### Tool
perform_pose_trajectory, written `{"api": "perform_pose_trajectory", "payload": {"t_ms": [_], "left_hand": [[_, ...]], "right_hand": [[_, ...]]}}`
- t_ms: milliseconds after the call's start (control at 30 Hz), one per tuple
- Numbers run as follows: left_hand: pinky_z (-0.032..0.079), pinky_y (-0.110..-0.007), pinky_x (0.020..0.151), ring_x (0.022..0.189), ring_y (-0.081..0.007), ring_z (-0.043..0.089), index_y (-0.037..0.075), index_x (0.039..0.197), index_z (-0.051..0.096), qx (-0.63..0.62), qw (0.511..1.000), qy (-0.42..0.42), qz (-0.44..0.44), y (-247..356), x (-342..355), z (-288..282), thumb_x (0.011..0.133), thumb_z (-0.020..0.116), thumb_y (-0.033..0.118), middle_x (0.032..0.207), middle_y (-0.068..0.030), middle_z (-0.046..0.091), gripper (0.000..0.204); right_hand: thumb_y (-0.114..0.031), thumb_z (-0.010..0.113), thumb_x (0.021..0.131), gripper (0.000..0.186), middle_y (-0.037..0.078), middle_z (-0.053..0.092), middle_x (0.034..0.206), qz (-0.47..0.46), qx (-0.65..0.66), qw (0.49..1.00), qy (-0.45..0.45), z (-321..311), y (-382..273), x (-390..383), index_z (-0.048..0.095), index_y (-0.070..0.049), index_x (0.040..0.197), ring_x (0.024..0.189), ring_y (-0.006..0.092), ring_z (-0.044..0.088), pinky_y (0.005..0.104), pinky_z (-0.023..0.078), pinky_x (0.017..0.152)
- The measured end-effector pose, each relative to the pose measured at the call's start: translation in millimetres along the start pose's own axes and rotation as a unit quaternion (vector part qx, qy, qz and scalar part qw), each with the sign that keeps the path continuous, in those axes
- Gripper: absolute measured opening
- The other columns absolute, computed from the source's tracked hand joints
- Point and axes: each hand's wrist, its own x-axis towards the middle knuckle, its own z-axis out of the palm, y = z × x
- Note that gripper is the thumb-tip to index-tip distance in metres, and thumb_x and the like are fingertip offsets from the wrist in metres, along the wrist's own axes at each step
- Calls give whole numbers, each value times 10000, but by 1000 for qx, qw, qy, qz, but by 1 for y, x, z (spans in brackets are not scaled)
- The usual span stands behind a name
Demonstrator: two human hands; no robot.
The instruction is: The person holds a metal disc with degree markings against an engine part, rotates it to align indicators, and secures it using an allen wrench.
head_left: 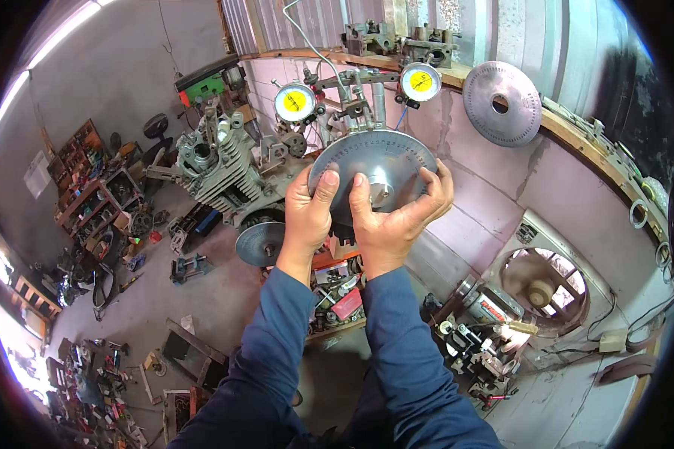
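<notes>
A grey metal degree wheel [371, 155], with graduation marks around its rim and a bright hub at its centre, stands in front of me. My left hand [311, 209] grips its left edge, thumb on the face and fingers behind. My right hand [397, 217] holds the lower right, thumb near the hub and fingers curled at the rim. What the wheel is fixed to behind is mostly hidden. Just above it, a left dial gauge [295, 102] and a right dial gauge [421, 82], both yellow-faced, sit on a metal bracket [363, 77].
To the left is a finned engine [228, 176], with a smaller disc [260, 244] below it. Another graduated disc [502, 78] leans by the wooden ledge [577, 142]. A parts tray [337, 331] lies beneath my arms. A fan [543, 290] and machine parts [475, 352] are at right.
</notes>
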Motion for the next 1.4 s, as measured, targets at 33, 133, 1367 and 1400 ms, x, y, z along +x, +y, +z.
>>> {"api": "perform_pose_trajectory", "payload": {"t_ms": [33, 133, 1367, 1400], "left_hand": [[493, -231, 807, 884, -52, 599, 37, 1096, 689, -3, 1000, 1, -2, -1, 0, 0, 986, 705, 259, 988, 30, 687, 248], [495, -236, 813, 894, -60, 606, 35, 1108, 687, -11, 1000, -12, 6, -3, 0, -2, 990, 698, 267, 1010, 22, 692, 260], [498, -248, 823, 908, -67, 612, 32, 1124, 686, -6, 1000, -1, 11, -5, 0, -6, 991, 696, 266, 1024, 18, 692, 269], [498, -248, 823, 907, -67, 613, 32, 1121, 686, -7, 1000, -1, 16, -7, -1, -4, 992, 695, 265, 1021, 17, 693, 266]], "right_hand": [[-333, 861, 733, 765, 246, 391, 1378, 1, 2, 1000, 1, 0, 1, 0, 407, -21, 1263, 1281, 418, 369, 567, 311, 1062], [-342, 862, 728, 778, 245, 389, 1378, -1, -2, 1000, 3, 1, 3, -1, 404, -19, 1267, 1285, 419, 361, 573, 302, 1065], [-313, 872, 716, 823, 253, 364, 1411, 9, -2, 1000, -3, 1, -1, -2, 380, -10, 1303, 1311, 430, 354, 552, 314, 1084], [-348, 869, 715, 831, 265, 358, 1406, 4, -6, 1000, -1, 1, 1, -2, 383, -15, 1301, 1294, 435, 353, 556, 317, 1064]]}}
